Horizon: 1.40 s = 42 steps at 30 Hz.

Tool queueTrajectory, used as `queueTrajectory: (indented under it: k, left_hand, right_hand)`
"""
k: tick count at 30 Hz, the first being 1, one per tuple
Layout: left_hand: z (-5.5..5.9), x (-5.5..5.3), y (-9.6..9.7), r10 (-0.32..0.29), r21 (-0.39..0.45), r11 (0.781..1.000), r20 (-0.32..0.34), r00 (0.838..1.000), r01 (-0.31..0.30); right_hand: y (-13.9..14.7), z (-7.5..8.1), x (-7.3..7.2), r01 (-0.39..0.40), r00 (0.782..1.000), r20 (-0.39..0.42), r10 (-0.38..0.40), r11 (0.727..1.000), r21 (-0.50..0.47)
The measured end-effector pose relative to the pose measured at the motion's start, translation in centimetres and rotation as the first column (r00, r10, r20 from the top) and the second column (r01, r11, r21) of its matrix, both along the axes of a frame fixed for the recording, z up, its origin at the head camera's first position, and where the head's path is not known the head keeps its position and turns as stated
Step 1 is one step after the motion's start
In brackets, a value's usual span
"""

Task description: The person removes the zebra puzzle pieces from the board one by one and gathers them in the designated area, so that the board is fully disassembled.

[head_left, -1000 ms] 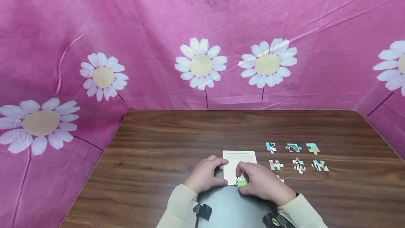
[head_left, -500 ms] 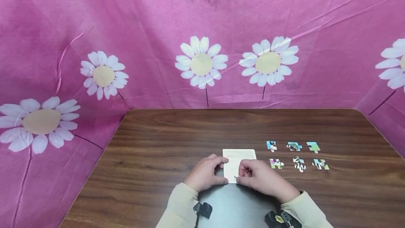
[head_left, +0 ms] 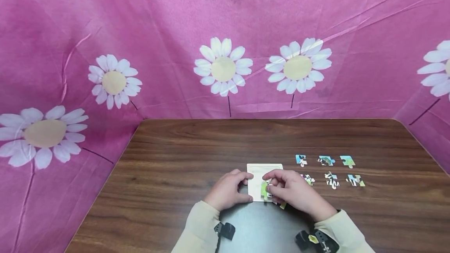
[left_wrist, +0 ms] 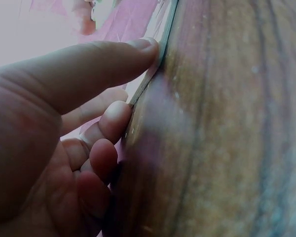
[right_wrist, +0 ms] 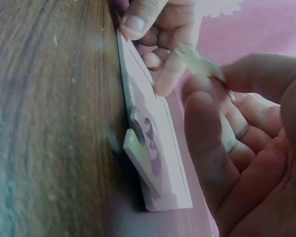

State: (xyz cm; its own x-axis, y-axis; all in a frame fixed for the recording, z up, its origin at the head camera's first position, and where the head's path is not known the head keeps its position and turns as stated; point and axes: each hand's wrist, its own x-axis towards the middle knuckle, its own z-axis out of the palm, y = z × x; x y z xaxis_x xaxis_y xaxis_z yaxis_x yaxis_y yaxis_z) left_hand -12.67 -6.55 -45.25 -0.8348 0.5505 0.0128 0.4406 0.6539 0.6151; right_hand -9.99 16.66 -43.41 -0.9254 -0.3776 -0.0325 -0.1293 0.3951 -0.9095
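Note:
A pale puzzle board [head_left: 255,187] lies on the table. Along its left side my left hand [head_left: 226,192] holds it, thumb at the near corner and index fingertip farther up the edge. My right hand [head_left: 293,191] is over the board's right part and pinches a green jigsaw piece [head_left: 264,191] between thumb and fingers. The right wrist view shows this piece raised off the board. Below the right hand, a green and dark-patterned jigsaw piece [right_wrist: 141,159] sits tilted at the board's near right corner, jutting past its edge.
Several loose jigsaw pieces lie in two rows right of the board, among them a green one [head_left: 347,161] at the back and a striped one [head_left: 355,180] in front. A pink daisy-print cloth [head_left: 260,81] hangs behind the wooden table [head_left: 183,147].
My right hand's fingers have shifted and the held jigsaw piece has turned, its green side showing left of the fingertips. The left hand stays at the board.

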Motion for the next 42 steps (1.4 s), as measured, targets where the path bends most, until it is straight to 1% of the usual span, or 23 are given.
queueTrajectory:
  k: [4, 8, 11, 15, 18, 23, 28, 30, 33, 38, 42]
  left_hand:
    - [0.0, 0.0, 0.0, -0.001, 0.002, 1.0, -0.003, 1.0, 0.001]
    - [0.0, 0.0, 0.0, -0.001, 0.002, 1.0, -0.005, 1.0, 0.001]
    - [0.0, 0.0, 0.0, 0.001, 0.001, 1.0, -0.001, 1.0, -0.001]
    - [0.1, 0.1, 0.1, 0.002, 0.002, 1.0, -0.001, 1.0, -0.002]
    - [0.0, 0.1, 0.1, -0.001, 0.005, 1.0, -0.003, 1.0, 0.001]
    - [0.0, 0.0, 0.0, 0.0, 0.012, 1.0, -0.012, 1.0, 0.0]
    - [0.0, 0.0, 0.0, -0.001, 0.013, 1.0, -0.012, 1.0, 0.002]
    - [0.0, 0.0, 0.0, -0.001, 0.014, 1.0, -0.009, 1.0, 0.001]
    - [0.0, 0.0, 0.1, 0.003, 0.013, 1.0, -0.01, 1.0, -0.003]
    - [0.1, 0.0, 0.0, 0.004, 0.009, 1.0, -0.016, 1.0, -0.004]
    - [0.0, -0.1, 0.0, 0.006, 0.005, 1.0, -0.011, 1.0, -0.006]
  right_hand:
    - [0.3, -0.1, -0.1, 0.0, 0.999, 0.051, 0.002, 0.999, -0.033]
    - [0.7, 0.0, -0.1, -0.002, 0.995, 0.102, 0.011, 0.996, -0.087]
    - [1.0, 0.2, 0.1, 0.002, 0.994, 0.108, 0.01, 0.994, -0.11]
    - [1.3, 0.2, 0.4, 0.013, 0.999, 0.045, -0.01, 0.997, -0.07]
    - [1.6, 0.1, 0.7, 0.031, 0.999, 0.017, -0.03, 0.999, -0.039]
    - [1.9, -0.2, 0.9, 0.042, 0.998, 0.04, -0.04, 0.998, -0.049]
    - [2.2, -0.3, 1.1, 0.049, 0.999, 0.018, -0.049, 0.998, -0.032]
    - [2.4, -0.3, 1.2, 0.057, 0.998, -0.01, -0.058, 0.998, -0.017]
    - [2.7, -0.3, 1.6, 0.09, 0.994, -0.064, -0.089, 0.996, 0.012]
    - [3.5, -0.5, 2.3, 0.149, 0.978, -0.155, -0.139, 0.988, 0.05]
    - [4.3, -0.9, 2.7, 0.171, 0.969, -0.191, -0.155, 0.983, 0.068]
